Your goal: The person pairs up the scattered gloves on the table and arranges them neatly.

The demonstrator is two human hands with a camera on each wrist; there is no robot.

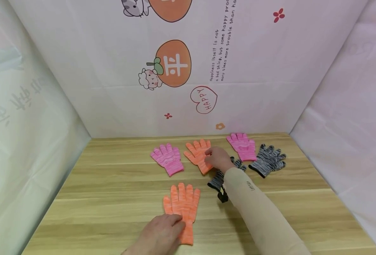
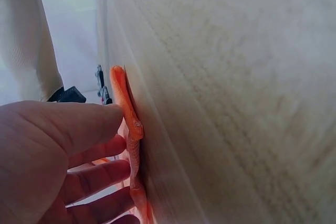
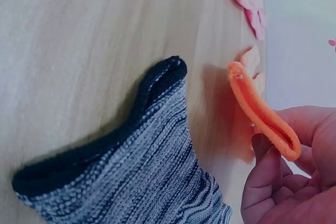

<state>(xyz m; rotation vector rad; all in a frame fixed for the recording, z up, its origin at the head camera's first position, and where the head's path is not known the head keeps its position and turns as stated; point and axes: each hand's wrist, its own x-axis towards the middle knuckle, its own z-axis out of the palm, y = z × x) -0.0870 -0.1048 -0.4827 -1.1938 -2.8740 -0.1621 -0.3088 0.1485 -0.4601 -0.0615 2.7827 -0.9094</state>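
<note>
Pinching a glove (image 1: 196, 154) of streaky orange knit: the right hand (image 1: 219, 158).

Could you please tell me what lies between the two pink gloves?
In the head view, an orange glove lies between the left pink glove and the right pink glove, with the right hand pinching it.

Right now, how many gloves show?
6: near orange glove under the left hand, far orange glove pinched by the right hand, left pink glove, right pink glove, rightmost grey glove, other grey glove partly behind the sleeve. More may be hidden.
</note>
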